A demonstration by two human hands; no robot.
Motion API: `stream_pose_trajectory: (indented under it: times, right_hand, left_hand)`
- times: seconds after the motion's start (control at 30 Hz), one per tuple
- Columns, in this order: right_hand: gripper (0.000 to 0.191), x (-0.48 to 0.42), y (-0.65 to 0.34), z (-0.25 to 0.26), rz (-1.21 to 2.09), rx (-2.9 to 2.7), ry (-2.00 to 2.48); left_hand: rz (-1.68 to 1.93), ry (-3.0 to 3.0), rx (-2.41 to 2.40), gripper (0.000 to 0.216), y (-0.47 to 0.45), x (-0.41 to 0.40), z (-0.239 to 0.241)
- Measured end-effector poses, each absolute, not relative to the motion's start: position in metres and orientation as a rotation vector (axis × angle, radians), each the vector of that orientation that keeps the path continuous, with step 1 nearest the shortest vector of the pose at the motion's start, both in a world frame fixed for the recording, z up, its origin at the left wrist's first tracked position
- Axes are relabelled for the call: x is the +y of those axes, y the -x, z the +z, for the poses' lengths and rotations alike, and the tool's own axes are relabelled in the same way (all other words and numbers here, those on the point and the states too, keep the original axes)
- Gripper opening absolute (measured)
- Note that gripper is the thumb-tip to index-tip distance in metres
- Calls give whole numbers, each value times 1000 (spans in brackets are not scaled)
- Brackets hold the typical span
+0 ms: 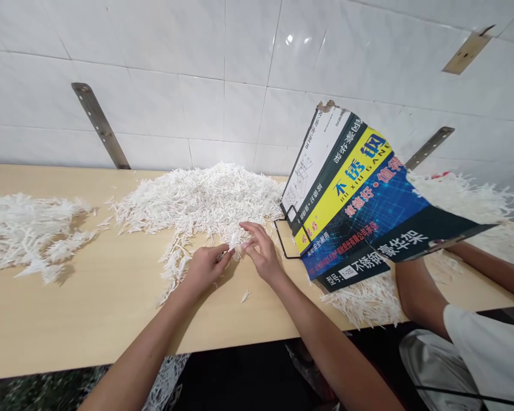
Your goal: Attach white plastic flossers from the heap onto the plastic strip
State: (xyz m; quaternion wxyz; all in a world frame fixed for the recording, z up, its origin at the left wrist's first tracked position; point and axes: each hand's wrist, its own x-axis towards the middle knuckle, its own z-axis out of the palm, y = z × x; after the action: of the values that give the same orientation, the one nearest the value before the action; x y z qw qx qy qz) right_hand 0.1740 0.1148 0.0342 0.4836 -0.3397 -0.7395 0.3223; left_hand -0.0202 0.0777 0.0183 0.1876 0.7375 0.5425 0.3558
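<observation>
A heap of thin white pieces (209,191), like small strips or sprigs, lies on the wooden table against the wall. At its front edge my left hand (206,265) has thumb and forefinger pinched together on a few of the pieces. My right hand (262,256) faces it from the right, its fingers curved and its thumb at a small white cluster (239,250) between the two hands. The fingertips nearly meet there, and the exact grip is hard to make out. One loose white piece (245,295) lies nearer the table's front.
Another white pile (23,231) is at the left. A printed cardboard sheet (346,200) stands upright in a black wire stand (288,240) to my right. Beyond it are a co-worker's arm (420,291) and more white pieces (368,299). Metal brackets (100,125) are on the tiled wall.
</observation>
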Motion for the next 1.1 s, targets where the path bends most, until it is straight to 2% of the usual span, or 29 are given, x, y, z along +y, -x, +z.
stream_pose_trajectory:
  times: [0.1,0.27,0.37,0.5,0.63,0.73,0.8,0.9,1.1]
  right_hand:
    - [47,117,-176,35,781,-1954,697]
    - [19,123,-173,25,643,-1993,766]
    - [8,123,-171,23,671,-1945,863]
    - [7,117,-173,31,718,-1950,850]
    - [33,112,-176,35,768,-2023,675]
    - [41,115,-174,29,782,-2079,608]
    - [37,117,-171,23,755,-2104,601]
    - [18,116,-167,19,749,-2030,640]
    - [28,110,-160,12,884,-1642,982]
  left_hand:
    - [985,-2091,1475,29,21,77,19]
    - [945,-2041,1415,22,22,76,24]
    - [939,-1994,1386,21,23,75,28]
    - [945,-1941,1348,30,24,73,31]
    - [951,-1911,1341,31,25,74,28]
    - [895,-1914,1323,34,26,76,24]
    - [855,-1940,1286,38,27,76,23]
    - [787,-1982,1242,40,27,75,24]
    - [794,-1983,1259,33,25,75,30]
